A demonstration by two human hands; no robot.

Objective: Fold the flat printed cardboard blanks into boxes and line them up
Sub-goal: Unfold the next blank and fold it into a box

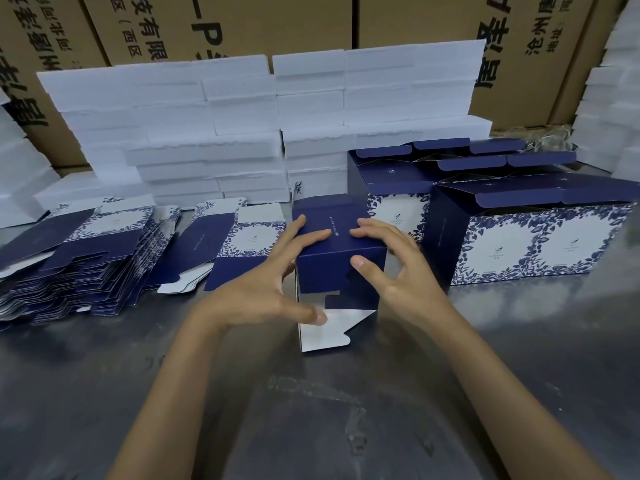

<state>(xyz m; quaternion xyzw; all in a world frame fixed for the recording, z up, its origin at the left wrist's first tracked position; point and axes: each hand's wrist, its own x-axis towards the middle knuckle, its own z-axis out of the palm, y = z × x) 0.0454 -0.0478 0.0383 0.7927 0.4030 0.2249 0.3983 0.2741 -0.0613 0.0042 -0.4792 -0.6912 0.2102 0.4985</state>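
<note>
On the grey counter [104, 375], at the middle, stands the half-folded box [341, 268], its white bottom flap open toward the camera. Left hand [266, 285] holds its left side, fingers spread over the top, thumb on the flap. Right hand [391, 268] grips the right side, fingers curled. Flat blanks [79, 258] lie left; finished boxes [519, 244] stand right; white foam blocks [214, 133] are stacked behind.
</note>
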